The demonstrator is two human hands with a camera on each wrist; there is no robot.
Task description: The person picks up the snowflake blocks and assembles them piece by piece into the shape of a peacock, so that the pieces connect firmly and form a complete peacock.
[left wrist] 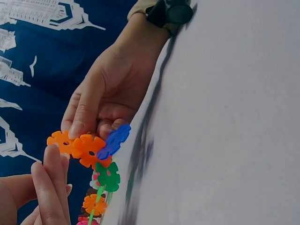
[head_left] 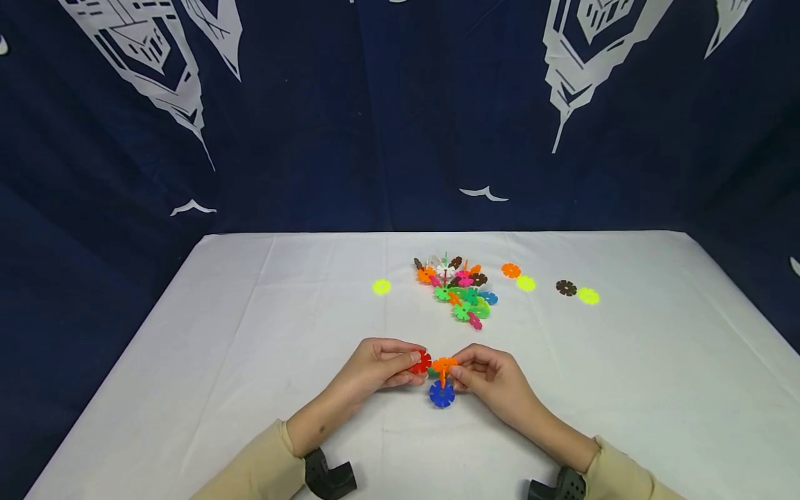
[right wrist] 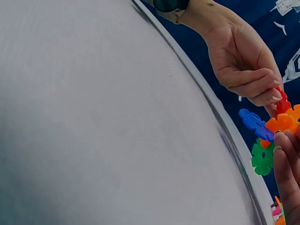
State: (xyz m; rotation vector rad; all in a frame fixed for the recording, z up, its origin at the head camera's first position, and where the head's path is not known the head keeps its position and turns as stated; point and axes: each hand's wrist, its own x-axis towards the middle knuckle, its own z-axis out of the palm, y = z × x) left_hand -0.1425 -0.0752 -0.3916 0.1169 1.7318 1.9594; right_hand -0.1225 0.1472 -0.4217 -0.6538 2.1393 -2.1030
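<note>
Between finger and thumb my left hand (head_left: 389, 362) pinches a red notched plastic disc (head_left: 421, 361), like a snowflake building piece. My right hand (head_left: 490, 371) holds a small cluster of joined discs: orange discs (head_left: 444, 365), a blue disc (head_left: 442, 394) below them and a green disc (right wrist: 262, 157). Red and orange discs are close together; whether they touch cannot be told. In the left wrist view the left fingertips (left wrist: 51, 178) hide the red disc. Both hands are just above the white table, in front of a pile of joined discs (head_left: 462, 292).
Loose discs lie on the white tablecloth (head_left: 281, 333): a yellow disc (head_left: 381, 286) left of the pile; an orange disc (head_left: 511, 271), a yellow-green disc (head_left: 526, 283), a brown disc (head_left: 567, 288) and another yellow disc (head_left: 589, 296) on its right. A dark blue curtain (head_left: 375, 125) hangs behind.
</note>
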